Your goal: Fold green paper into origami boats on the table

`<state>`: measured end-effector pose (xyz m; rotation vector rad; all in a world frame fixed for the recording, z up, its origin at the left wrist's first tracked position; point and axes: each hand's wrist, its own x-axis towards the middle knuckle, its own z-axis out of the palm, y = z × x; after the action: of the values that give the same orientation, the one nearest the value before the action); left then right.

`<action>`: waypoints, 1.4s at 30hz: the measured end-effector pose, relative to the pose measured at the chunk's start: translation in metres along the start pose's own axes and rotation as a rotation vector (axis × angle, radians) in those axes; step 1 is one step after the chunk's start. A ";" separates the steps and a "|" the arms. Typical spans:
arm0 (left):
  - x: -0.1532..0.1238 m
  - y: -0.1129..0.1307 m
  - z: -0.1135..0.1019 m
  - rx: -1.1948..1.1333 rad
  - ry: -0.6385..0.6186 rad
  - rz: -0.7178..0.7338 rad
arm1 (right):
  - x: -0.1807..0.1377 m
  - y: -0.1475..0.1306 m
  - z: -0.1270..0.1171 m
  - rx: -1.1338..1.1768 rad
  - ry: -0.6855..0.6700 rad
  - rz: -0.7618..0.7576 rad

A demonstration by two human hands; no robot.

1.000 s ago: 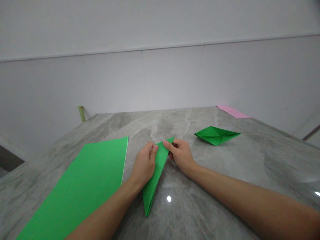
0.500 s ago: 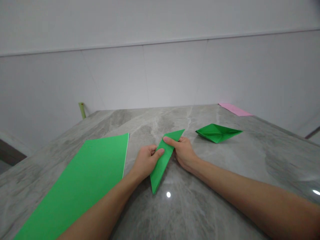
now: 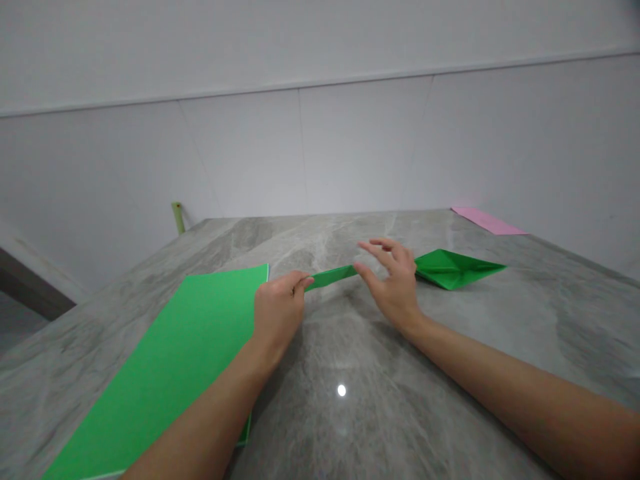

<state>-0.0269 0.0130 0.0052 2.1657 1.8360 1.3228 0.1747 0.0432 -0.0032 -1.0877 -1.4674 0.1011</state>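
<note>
My left hand [image 3: 281, 308] pinches one end of a folded green paper strip [image 3: 330, 276], which is seen nearly edge-on above the table. At the strip's far end is my right hand [image 3: 396, 283], its fingers spread and its thumb tip close to the paper; whether the thumb touches it I cannot tell. Behind the right hand lies a second folded green paper [image 3: 453, 270], pointed at its right end and partly hidden by that hand. Under my left forearm is a stack of flat green paper sheets [image 3: 175, 360].
The grey marbled table [image 3: 350, 420] reaches to a white wall [image 3: 350, 153]. A pink paper [image 3: 487, 220] lies at the far right edge. Past the far left edge stands a small yellow-green object [image 3: 178, 217].
The folded strip has turned from lying broadside to nearly edge-on. My right hand has let go and opened its fingers. My left hand has moved slightly left with the strip.
</note>
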 end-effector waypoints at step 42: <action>-0.009 0.025 0.016 -1.243 -0.255 -0.605 | -0.021 -0.017 0.018 0.744 -0.469 0.584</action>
<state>0.0035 0.0055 0.0020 0.9596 0.9273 1.3407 0.1463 0.0298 -0.0122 -0.8508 -1.2804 1.2812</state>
